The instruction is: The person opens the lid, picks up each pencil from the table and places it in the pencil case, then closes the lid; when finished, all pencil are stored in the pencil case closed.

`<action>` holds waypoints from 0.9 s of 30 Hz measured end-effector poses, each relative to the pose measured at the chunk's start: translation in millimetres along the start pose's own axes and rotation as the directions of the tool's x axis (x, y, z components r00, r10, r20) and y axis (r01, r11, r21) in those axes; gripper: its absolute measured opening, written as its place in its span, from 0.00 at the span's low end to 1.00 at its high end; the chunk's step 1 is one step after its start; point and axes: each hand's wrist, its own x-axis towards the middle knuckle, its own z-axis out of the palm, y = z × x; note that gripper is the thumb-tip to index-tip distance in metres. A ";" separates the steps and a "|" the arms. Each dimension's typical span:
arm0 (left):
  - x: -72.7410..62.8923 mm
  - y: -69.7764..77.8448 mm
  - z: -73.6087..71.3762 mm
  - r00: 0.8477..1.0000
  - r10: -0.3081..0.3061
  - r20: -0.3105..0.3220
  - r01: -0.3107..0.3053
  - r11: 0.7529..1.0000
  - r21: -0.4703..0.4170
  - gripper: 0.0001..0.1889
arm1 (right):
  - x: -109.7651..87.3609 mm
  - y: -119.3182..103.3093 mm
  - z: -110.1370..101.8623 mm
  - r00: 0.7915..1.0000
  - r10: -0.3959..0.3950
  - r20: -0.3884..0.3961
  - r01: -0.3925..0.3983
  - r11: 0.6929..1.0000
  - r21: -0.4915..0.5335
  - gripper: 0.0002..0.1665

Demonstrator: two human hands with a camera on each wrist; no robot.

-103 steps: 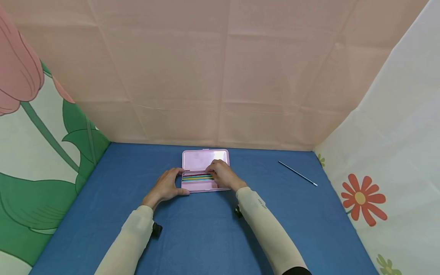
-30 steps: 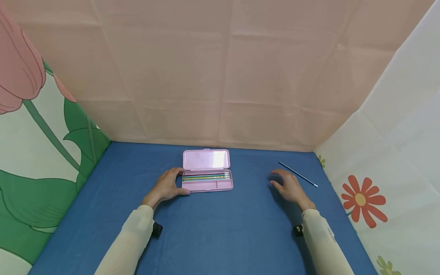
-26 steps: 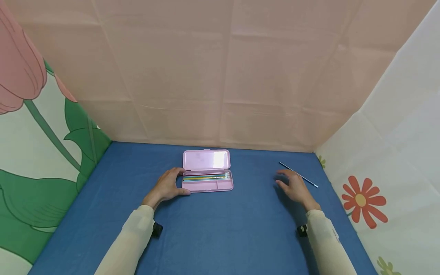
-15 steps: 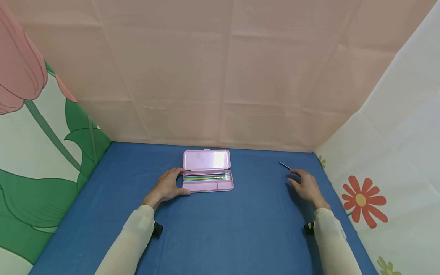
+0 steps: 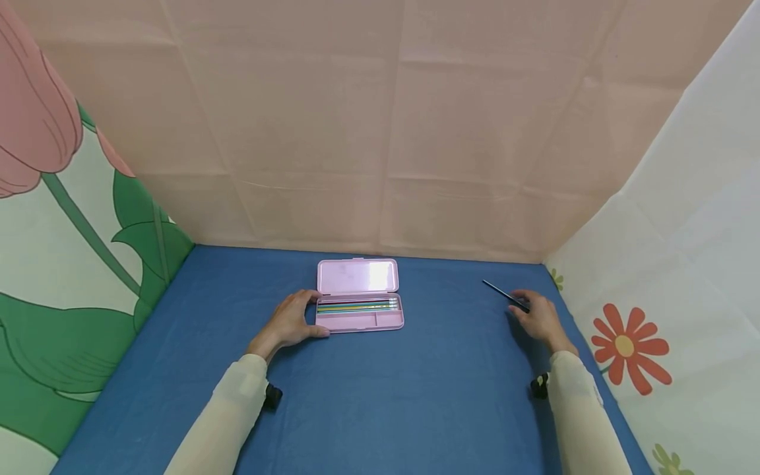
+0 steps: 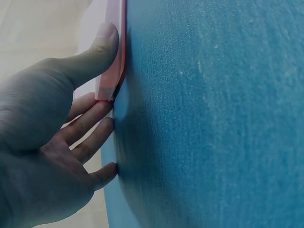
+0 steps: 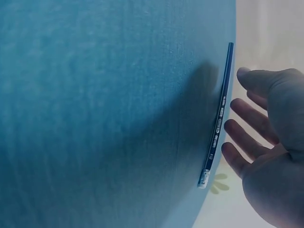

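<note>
A pink pencil case (image 5: 347, 322) lies with its lid (image 5: 343, 277) raised toward the back of the table. Several coloured pencils (image 5: 356, 306) lie side by side in its rear compartment. My left hand (image 5: 289, 318) holds the case by its left end, thumb along the front side and fingers at the end and behind. Over at the right, my right hand (image 5: 541, 321) hovers above a dark blue pencil (image 5: 497, 290), its thumb and fingers apart. In the right wrist view that pencil (image 7: 217, 123) shows white lettering and a pale eraser end, with the fingertips close beside it.
A blue cloth (image 5: 380, 396) covers the table. A beige sheet (image 5: 380, 132) hangs behind it. Printed flower panels stand at the left (image 5: 89, 264) and right (image 5: 671, 264).
My right hand has left the pencil case and moved right to the loose pencil, ending over its eraser half. My left hand has stayed on the case.
</note>
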 end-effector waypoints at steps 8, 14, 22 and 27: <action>-0.6 0.7 0.3 1.000 0.000 0.001 0.000 1.000 -0.004 0.47 | 4.6 4.5 1.1 1.000 0.016 0.013 -0.016 1.000 0.000 0.27; -0.8 0.4 0.1 1.000 -0.001 -0.001 0.001 1.000 -0.005 0.47 | 7.0 6.2 4.7 1.000 0.027 -0.002 -0.027 0.999 -0.024 0.25; -0.8 -0.3 0.8 1.000 -0.002 -0.002 0.002 1.000 0.000 0.47 | 6.1 4.6 9.1 0.998 0.048 -0.034 -0.049 0.998 -0.029 0.22; -0.8 0.3 0.6 1.000 -0.005 -0.004 0.005 1.000 -0.004 0.47 | 4.1 3.3 10.9 0.997 0.058 -0.054 -0.059 0.998 -0.012 0.17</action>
